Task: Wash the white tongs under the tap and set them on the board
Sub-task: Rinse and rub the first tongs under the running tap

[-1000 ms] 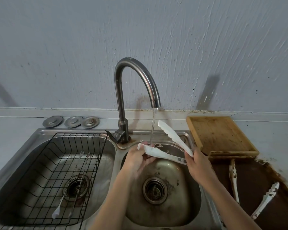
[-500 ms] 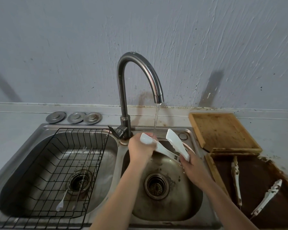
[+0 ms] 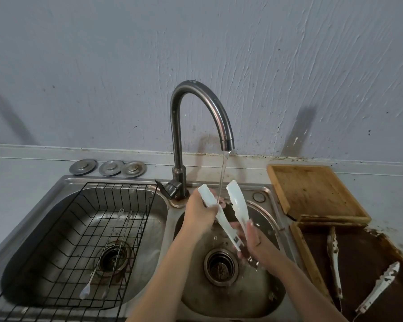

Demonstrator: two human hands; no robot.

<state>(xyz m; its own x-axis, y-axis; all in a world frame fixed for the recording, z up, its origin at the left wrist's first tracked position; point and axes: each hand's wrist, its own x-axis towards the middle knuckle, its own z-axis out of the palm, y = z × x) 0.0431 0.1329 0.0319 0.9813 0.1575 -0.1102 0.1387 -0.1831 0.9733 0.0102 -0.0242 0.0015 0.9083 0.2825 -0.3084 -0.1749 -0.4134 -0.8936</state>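
The white tongs [image 3: 239, 205] stand spread in a V over the right sink bowl [image 3: 230, 296], tips up. Water runs from the curved tap [image 3: 205, 101] and falls between the two arms. My left hand [image 3: 199, 214] is wrapped around the left arm near its tip. My right hand [image 3: 254, 242] holds the hinge end lower down. The light wooden board [image 3: 312, 194] lies on the counter to the right of the sink, apart from both hands.
A dark, dirty tray [image 3: 368, 263] at the front right holds soiled white tongs [image 3: 334, 259]. The left sink bowl holds a black wire rack [image 3: 79, 240] with long utensils [image 3: 96, 273]. Three metal sink plugs [image 3: 109, 168] lie on the counter behind it.
The tongs have swung from lying nearly flat to standing more upright with tips up. My right hand has dropped lower toward the drain; my left hand has shifted up along the left arm.
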